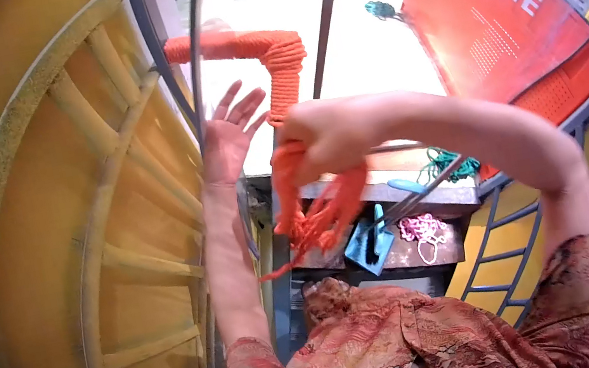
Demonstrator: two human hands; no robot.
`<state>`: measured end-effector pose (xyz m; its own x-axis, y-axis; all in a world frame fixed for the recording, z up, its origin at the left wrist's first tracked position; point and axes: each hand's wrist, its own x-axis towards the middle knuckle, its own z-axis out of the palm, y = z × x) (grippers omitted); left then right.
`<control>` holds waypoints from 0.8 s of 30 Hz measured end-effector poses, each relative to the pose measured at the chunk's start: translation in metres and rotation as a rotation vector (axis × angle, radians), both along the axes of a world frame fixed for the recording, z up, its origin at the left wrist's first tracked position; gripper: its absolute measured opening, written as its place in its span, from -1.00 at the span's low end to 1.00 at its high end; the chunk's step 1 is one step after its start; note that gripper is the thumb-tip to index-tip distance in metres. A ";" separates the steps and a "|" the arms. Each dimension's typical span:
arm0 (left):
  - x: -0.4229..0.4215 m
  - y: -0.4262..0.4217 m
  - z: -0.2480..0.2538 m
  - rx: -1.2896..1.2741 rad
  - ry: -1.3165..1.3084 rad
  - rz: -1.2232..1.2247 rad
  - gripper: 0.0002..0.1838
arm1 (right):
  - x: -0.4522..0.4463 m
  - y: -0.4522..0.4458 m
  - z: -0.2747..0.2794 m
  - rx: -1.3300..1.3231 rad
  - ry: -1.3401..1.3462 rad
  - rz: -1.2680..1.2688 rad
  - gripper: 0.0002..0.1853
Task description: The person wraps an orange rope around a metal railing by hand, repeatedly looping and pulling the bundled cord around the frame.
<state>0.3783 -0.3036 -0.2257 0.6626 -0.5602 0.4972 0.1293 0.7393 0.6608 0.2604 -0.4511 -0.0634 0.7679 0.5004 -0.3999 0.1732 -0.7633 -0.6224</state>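
Orange cord is wound in tight coils around an L-shaped bar [282, 68] on a dark metal frame, in the upper middle of the head view. My right hand [321, 136] is closed around a loose bundle of orange cord [320, 215] just below the coils. Several strands dangle from this fist, and motion blurs them a little. Left of the bar, my left hand [228, 144] is raised with its fingers spread and nothing in it. Its fingertips are close to the coils; whether they touch, I cannot tell.
A curved yellow slatted panel [102, 210] rises on the left. Below sit a blue dustpan [365, 250], pink-white cord [422, 228] and green cord [449, 164]. A dark ladder-like rack [500, 256] stands right. Beyond is a red counter [481, 33] marked WELCOME.
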 end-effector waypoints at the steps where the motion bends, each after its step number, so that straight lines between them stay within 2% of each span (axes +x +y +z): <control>1: -0.003 0.002 0.004 0.022 -0.074 -0.015 0.09 | 0.023 0.009 -0.013 -0.027 -0.086 -0.028 -0.77; 2: -0.005 0.006 0.002 0.070 -0.021 -0.028 0.11 | 0.045 0.013 -0.027 0.077 -0.108 -0.143 -0.76; 3: -0.006 0.011 0.007 0.190 0.050 -0.002 0.00 | 0.060 0.014 -0.032 0.234 -0.106 -0.200 -0.74; 5: 0.004 0.019 -0.011 0.427 -0.041 0.114 -0.25 | 0.107 0.009 -0.066 0.007 -0.336 -0.268 -0.71; 6: 0.007 0.015 -0.011 0.521 0.004 0.193 -0.49 | 0.116 0.008 -0.070 0.038 -0.301 -0.295 -0.68; 7: 0.015 0.017 -0.016 0.642 -0.001 0.179 -0.63 | 0.121 0.005 -0.074 0.068 -0.261 -0.322 -0.65; 8: 0.020 0.017 -0.022 0.637 0.018 0.202 -0.65 | 0.123 0.001 -0.076 0.189 -0.196 -0.318 -0.60; 9: 0.024 0.015 -0.028 0.633 0.036 0.223 -0.66 | 0.120 -0.007 -0.078 0.161 -0.388 -0.286 -0.59; 10: 0.032 0.014 -0.039 0.638 0.046 0.227 -0.66 | 0.113 -0.017 -0.085 0.338 -0.596 -0.294 -0.66; 11: 0.041 0.011 -0.050 0.777 -0.195 0.482 -0.67 | 0.103 -0.028 -0.087 0.499 -0.707 -0.340 -0.73; 12: 0.046 0.008 -0.058 0.904 -0.442 0.733 -0.69 | 0.091 -0.045 -0.083 0.399 -0.712 -0.497 -0.79; 13: 0.049 0.004 -0.059 0.909 -0.433 0.734 -0.69 | 0.087 -0.066 -0.095 0.464 -0.693 -0.710 -0.79; 14: 0.051 -0.001 -0.057 1.017 -0.487 0.794 -0.70 | 0.084 -0.085 -0.105 0.510 -0.598 -0.843 -0.76; 15: 0.053 -0.006 -0.054 1.129 -0.548 0.845 -0.71 | 0.088 -0.105 -0.125 0.610 -0.348 -0.913 -0.73; 16: 0.056 -0.012 -0.051 1.266 -0.579 0.778 -0.74 | 0.096 -0.111 -0.148 0.671 -0.169 -0.965 -0.72; 17: 0.058 -0.020 -0.049 1.276 -0.582 0.769 -0.74 | 0.103 -0.117 -0.167 0.731 0.011 -1.012 -0.71; 19: 0.064 -0.038 -0.046 1.368 -0.677 0.655 -0.77 | 0.122 -0.119 -0.195 0.980 0.437 -0.942 -0.65; 20: 0.074 -0.047 -0.053 1.469 -0.629 0.580 -0.66 | 0.135 -0.111 -0.207 1.086 0.607 -0.970 -0.58; 21: 0.075 -0.053 -0.063 1.478 -0.632 0.575 -0.66 | 0.140 -0.105 -0.218 1.085 0.640 -0.990 -0.60; 22: 0.073 -0.058 -0.072 1.043 0.048 0.392 -0.65 | 0.145 -0.087 -0.220 1.318 0.732 -0.876 -0.67; 23: 0.073 -0.060 -0.084 0.540 0.668 0.189 -0.63 | 0.155 -0.080 -0.232 1.332 0.740 -0.880 -0.67; 24: 0.082 -0.052 -0.102 0.802 0.002 0.320 -0.62 | 0.168 -0.075 -0.246 1.399 0.740 -0.762 -0.70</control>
